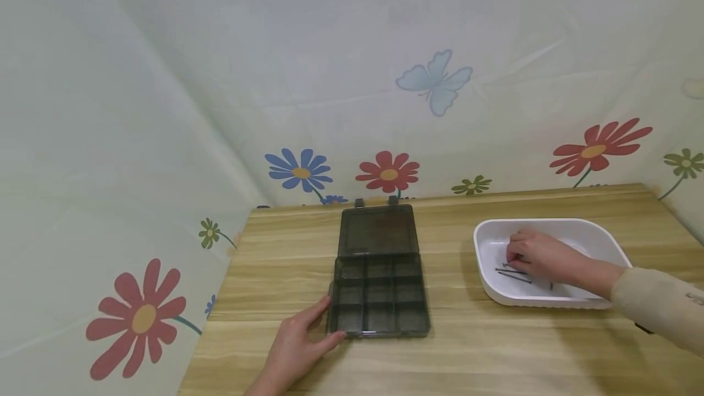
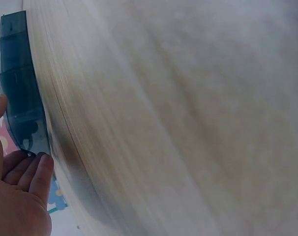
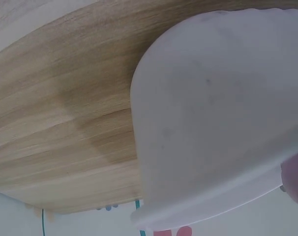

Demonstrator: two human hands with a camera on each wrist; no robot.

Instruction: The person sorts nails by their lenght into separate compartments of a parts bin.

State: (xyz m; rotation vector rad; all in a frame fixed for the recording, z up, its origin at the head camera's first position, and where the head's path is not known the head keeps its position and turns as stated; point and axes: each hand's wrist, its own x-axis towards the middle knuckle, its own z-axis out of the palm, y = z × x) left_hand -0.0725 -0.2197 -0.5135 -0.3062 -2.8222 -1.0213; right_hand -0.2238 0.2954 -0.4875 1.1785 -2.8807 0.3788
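Note:
A dark see-through compartment box (image 1: pixel 379 295) lies on the table with its lid (image 1: pixel 379 231) folded back. At its near left corner, my left hand (image 1: pixel 299 338) holds it, thumb on the front edge and fingers along the left side. In the left wrist view the fingers (image 2: pixel 33 174) touch the end of the box. My right hand (image 1: pixel 541 255) is inside a white tray (image 1: pixel 489 289), fingers curled down over several long thin dark screws or nails (image 1: pixel 515 277). Whether one is between its fingertips is too small to tell. The tray's wall (image 3: pixel 213 98) hides most of that hand in the right wrist view.
Both containers stand on a wood-grain table (image 1: pixel 451 353), the box left of the tray with a gap between. Behind and at the left, a pale curtain (image 1: pixel 330 78) printed with flowers and a butterfly borders the table. The box compartments show nothing clearly inside.

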